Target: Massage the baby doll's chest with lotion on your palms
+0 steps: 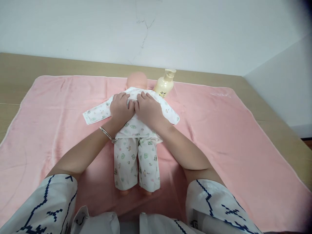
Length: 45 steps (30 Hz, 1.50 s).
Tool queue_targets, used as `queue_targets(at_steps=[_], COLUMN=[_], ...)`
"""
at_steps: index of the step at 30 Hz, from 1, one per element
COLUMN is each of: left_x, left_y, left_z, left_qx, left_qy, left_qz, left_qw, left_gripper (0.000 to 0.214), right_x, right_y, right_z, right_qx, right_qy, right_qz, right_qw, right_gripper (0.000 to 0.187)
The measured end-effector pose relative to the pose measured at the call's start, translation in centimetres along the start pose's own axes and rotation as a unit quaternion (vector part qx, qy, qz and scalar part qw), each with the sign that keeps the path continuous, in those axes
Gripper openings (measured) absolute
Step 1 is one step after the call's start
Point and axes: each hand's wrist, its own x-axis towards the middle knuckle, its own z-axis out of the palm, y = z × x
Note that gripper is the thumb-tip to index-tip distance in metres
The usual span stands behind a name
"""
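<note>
Maybe doll (136, 131) slides if left hand (122, 109) and right hand (149, 109) push hard; wide swing could tip bottle (163, 86) beside doll's head (136, 80). Both hands on doll's shirt (135, 124), fingers close together; pinching cloth, can't tell. Pink blanket (219, 146) under doll, creased. Tan board (14, 70), cracked white wall (195, 35) beyond doll's head.

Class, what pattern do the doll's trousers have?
White trousers with small scattered figures, some green, clearest in the head view.
</note>
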Motion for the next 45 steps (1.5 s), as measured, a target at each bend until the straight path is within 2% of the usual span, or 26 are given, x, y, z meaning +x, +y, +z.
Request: queue_targets(at_steps=[4, 7, 9, 13, 18, 21, 23, 28, 33, 38, 42, 45], left_x=[0.5, 0.7, 0.6, 0.2, 0.2, 0.1, 0.1, 0.0, 0.1, 0.1, 0.2, 0.5], left_y=[-1.1, -1.6, -1.6, -1.1, -1.1, -1.3, -1.4, -1.4, -1.3, -1.2, -1.1, -1.1], left_z=[1.1, 1.4, 1.2, 0.4, 0.5, 0.7, 0.8, 0.9, 1.0, 0.9, 0.8, 0.9], left_qx=[-0.024, -0.049, -0.060, -0.077, -0.072, -0.072, -0.075, -0.094, -0.103, -0.104, -0.100, -0.083], left_qy=[-0.034, -0.057, -0.048, -0.017, -0.014, -0.019, -0.018, -0.011, -0.006, -0.010, -0.027, -0.054], left_qz=[0.012, 0.031, 0.036, 0.032, 0.025, 0.030, 0.030, 0.025, 0.025, 0.010, 0.005, 0.001], left_qw=[0.999, 0.997, 0.996, 0.996, 0.997, 0.997, 0.997, 0.995, 0.994, 0.994, 0.995, 0.995], left_gripper=[0.039, 0.047, 0.052, 0.056, 0.059, 0.061, 0.062, 0.064, 0.063, 0.058, 0.051, 0.046], right_x=[1.7, 1.8, 1.6, 1.3, 1.2, 1.1, 1.1, 1.4, 1.5, 1.6, 1.5, 1.6], right_y=[1.7, 2.2, 2.2, 1.6, 1.1, 1.0, 1.0, 1.5, 2.0, 1.8, 1.9, 1.9], right_z=[0.7, 0.0, -0.9, -1.0, 0.3, 0.1, 0.1, 0.9, 0.9, 1.6, 1.5, 1.7], right_qx=[0.051, 0.100, 0.133, 0.119, 0.078, 0.090, 0.085, 0.112, 0.148, 0.122, 0.135, 0.127], right_qy=[0.012, 0.008, 0.004, 0.070, 0.027, 0.055, 0.074, 0.047, 0.121, 0.070, 0.111, 0.083], right_qz=[-0.016, -0.052, -0.068, -0.025, -0.019, 0.007, 0.005, -0.034, -0.025, -0.059, -0.038, -0.052], right_qw=[0.998, 0.994, 0.989, 0.990, 0.996, 0.994, 0.994, 0.992, 0.981, 0.988, 0.984, 0.987], right_gripper=[0.052, 0.047, 0.045, 0.047, 0.046, 0.047, 0.048, 0.042, 0.045, 0.042, 0.044, 0.043])
